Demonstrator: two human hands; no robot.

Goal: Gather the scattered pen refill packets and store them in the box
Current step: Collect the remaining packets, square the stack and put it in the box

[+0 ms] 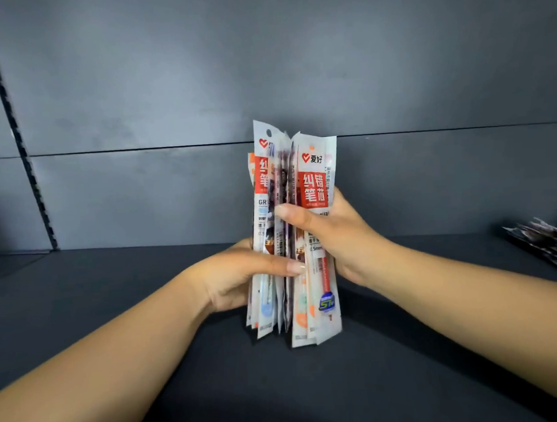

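Observation:
A bundle of pen refill packets [312,176], white with red labels, stands upright in the middle of the view, its lower ends close to the dark shelf surface [114,300]. My left hand [238,277] grips the bundle's lower left side, thumb across the front. My right hand [339,230] clasps it higher on the right, thumb laid over the front packets. Several packets are fanned slightly apart at the top. No box is in view.
More packets [553,241] lie in a loose heap at the far right edge of the shelf. A grey back panel [264,82] rises behind. A slotted upright rail [14,128] runs down the left side.

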